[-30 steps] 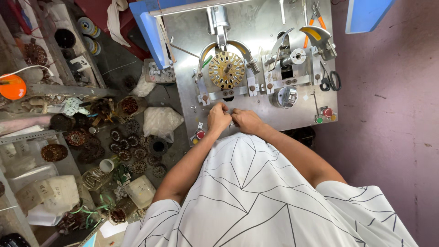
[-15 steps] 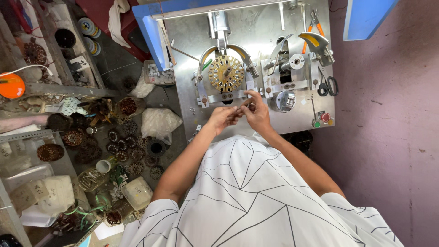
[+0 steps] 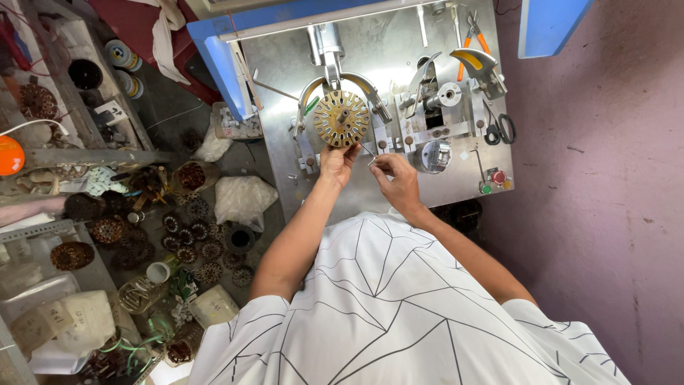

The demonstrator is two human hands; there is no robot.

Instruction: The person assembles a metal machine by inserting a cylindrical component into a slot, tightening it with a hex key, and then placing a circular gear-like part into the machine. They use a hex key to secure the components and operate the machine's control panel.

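A round, brass-coloured slotted stator core (image 3: 342, 118) sits on the spindle of a steel winding machine (image 3: 285, 178), framed by a curved metal guide. My left hand (image 3: 337, 161) reaches up to the core's lower edge and touches it with the fingertips. Just to the right, my right hand (image 3: 395, 178) pinches a thin wire or small metal piece that runs up toward the core. Whether the left hand grips anything is hard to tell.
Scissors (image 3: 499, 130) and orange-handled pliers (image 3: 464, 43) lie on the machine plate, with red and green buttons (image 3: 495, 182) at its right. On the floor to the left lie several wound stators (image 3: 192, 239), a white bag (image 3: 244, 197), tape rolls (image 3: 121, 55) and boxes. A purple wall (image 3: 605, 178) stands right.
Both hands rose from the plate's front edge toward the stator core. The left hand now touches the core's lower edge and the right hand has drawn slightly apart from it.
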